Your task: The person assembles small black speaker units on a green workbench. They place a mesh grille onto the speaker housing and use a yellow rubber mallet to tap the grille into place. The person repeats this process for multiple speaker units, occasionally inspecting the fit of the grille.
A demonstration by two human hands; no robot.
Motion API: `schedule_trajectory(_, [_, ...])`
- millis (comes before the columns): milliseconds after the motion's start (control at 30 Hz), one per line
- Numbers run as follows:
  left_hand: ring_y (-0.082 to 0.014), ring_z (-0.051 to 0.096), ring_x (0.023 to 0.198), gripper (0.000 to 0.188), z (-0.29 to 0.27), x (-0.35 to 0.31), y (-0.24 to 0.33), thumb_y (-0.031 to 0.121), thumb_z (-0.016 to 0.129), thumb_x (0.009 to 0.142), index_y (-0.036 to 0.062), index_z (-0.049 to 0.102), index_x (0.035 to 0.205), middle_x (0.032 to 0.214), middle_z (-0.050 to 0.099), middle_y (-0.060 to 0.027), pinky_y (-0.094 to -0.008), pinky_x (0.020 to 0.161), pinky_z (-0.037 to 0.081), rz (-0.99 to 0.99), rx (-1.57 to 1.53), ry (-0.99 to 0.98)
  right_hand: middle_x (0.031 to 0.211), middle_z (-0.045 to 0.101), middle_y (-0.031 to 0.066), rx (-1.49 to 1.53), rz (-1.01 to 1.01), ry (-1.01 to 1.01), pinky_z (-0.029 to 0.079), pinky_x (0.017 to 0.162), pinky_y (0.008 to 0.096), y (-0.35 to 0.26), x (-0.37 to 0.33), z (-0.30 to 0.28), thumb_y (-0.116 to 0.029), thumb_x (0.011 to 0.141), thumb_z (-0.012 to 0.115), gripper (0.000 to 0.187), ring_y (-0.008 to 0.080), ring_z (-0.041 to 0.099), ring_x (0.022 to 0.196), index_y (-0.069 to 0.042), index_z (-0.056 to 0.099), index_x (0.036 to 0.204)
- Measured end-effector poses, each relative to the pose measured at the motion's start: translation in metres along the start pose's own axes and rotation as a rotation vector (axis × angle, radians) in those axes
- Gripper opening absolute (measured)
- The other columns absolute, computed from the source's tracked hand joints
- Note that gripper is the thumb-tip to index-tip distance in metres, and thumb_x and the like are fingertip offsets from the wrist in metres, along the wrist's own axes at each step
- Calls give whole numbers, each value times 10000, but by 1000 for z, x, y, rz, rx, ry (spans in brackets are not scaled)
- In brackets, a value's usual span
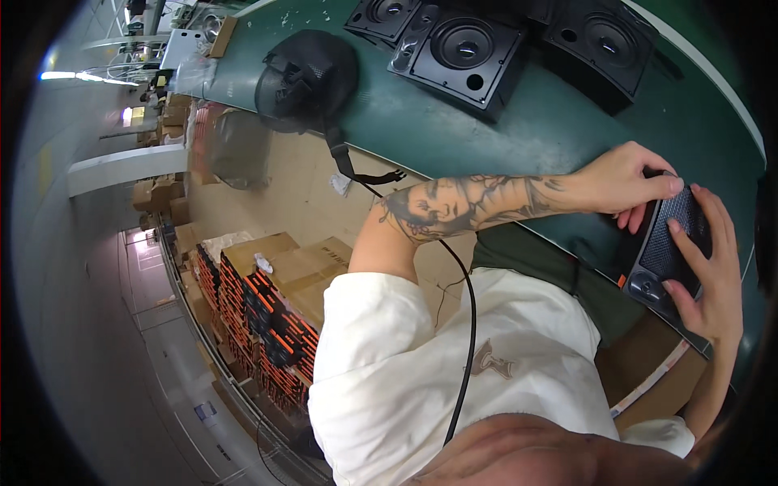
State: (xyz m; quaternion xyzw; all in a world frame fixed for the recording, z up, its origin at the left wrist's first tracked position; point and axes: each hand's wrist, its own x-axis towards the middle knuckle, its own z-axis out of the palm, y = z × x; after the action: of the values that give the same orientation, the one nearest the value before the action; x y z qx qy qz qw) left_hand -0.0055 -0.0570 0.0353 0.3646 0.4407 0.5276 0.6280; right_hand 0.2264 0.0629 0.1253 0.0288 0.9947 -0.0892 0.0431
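Observation:
At the right edge of the green table lies a black speaker [654, 251] with a mesh grille [687, 217] on its front. A glossy panel with a round part [645, 287] shows at its near end. My left hand [636, 185] is closed on the speaker's far end, the thumb on top and the fingertips curled at its side. Along the right side, my right hand [713, 263] grips it, with fingers spread across the grille and the thumb near the glossy panel. The speaker's underside is hidden.
Several black speakers without grilles [462, 44] stand at the far side of the green table [389, 113]. A black mesh cap with a strap [312, 81] lies at its left edge. Cardboard boxes [304, 271] and stacked black-and-orange pieces [271, 332] fill the floor on the left. A black cable [472, 324] crosses my shirt.

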Motion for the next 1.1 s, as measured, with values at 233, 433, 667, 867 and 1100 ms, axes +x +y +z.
schedule_trajectory(233, [-153, 599, 426, 571, -6, -13, 29, 554, 512, 1055, 13, 658, 948, 567, 645, -107, -263, 384, 445, -145, 180, 102, 1406, 549, 188, 125, 150, 315, 370, 1121, 486, -31, 34, 6, -345, 798, 783, 784, 398, 517, 1293, -8, 517, 1455])
schedule_trajectory(433, [-109, 581, 426, 545, -13, -15, 23, 540, 630, 1001, 6, 728, 1049, 550, 621, -67, -218, 383, 416, -197, 128, 74, 1425, 556, 172, 168, 175, 318, 364, 1146, 500, -43, 39, 16, -314, 865, 761, 690, 342, 542, 1309, -2, 535, 1438])
schedule_trajectory(667, [-126, 615, 494, 554, -14, -15, 18, 497, 529, 1069, -22, 717, 1115, 658, 670, -66, -234, 444, 455, -244, 192, 107, 1366, 532, 206, 50, 83, 367, 379, 1096, 608, -44, 39, 18, -443, 889, 747, 725, 370, 527, 1289, 49, 527, 1374])
schedule_trajectory(867, [-101, 574, 423, 468, -16, -13, 17, 440, 543, 1078, -7, 684, 1096, 599, 646, -63, -200, 391, 420, -144, 135, 125, 1385, 526, 232, 35, 149, 264, 400, 1109, 572, -49, 43, 9, -444, 904, 729, 710, 396, 524, 1293, 70, 532, 1353])
schedule_trajectory(1100, [-126, 620, 511, 504, -18, -24, 17, 498, 571, 1045, 18, 679, 933, 650, 668, -89, -226, 469, 451, -39, 287, 76, 1384, 582, 239, 247, 422, 542, 442, 1092, 439, -37, 2, 8, -334, 893, 776, 711, 384, 576, 1279, 41, 508, 1434])
